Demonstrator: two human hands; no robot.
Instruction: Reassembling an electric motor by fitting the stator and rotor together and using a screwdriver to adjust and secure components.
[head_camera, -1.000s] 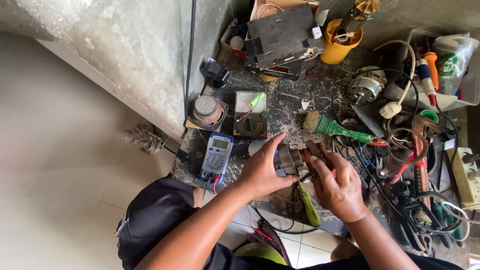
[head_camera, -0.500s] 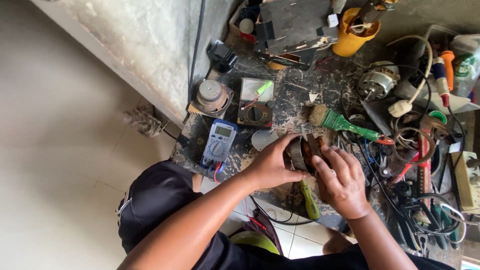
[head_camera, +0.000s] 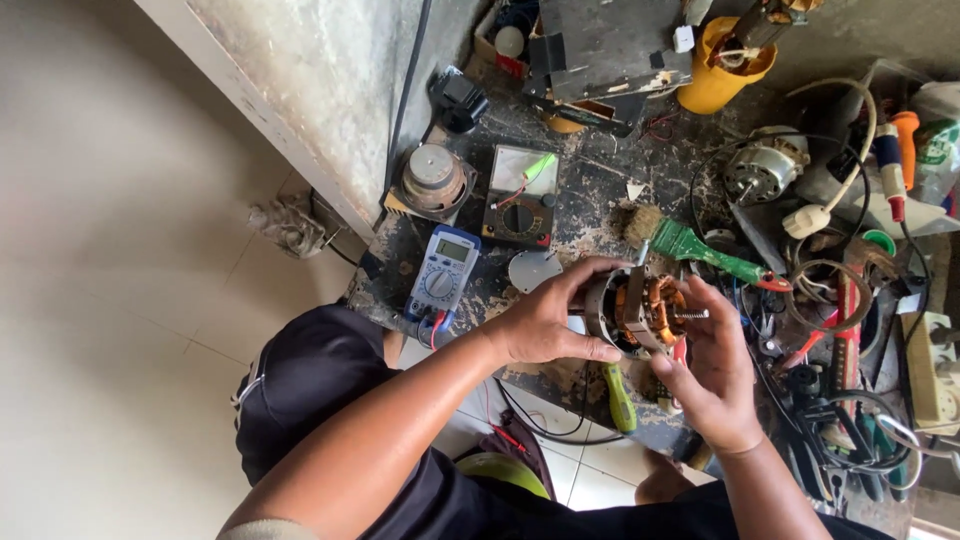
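Motor (head_camera: 640, 310): dull grey metal shell, glossy copper windings. Bench (head_camera: 600, 200): rough, grimy, paint-chipped. Multimeter (head_camera: 443, 272): matt blue plastic.

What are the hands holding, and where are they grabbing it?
Both hold a small electric motor with copper windings. The left hand grips its metal casing; the right hand holds the end with the shaft.

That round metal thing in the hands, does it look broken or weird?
It looks taken apart, not plainly broken. The motor held by the left hand and right hand has its orange copper windings bare, with a shaft sticking out sideways. The workbench around it is crowded with tangled wires and tools.
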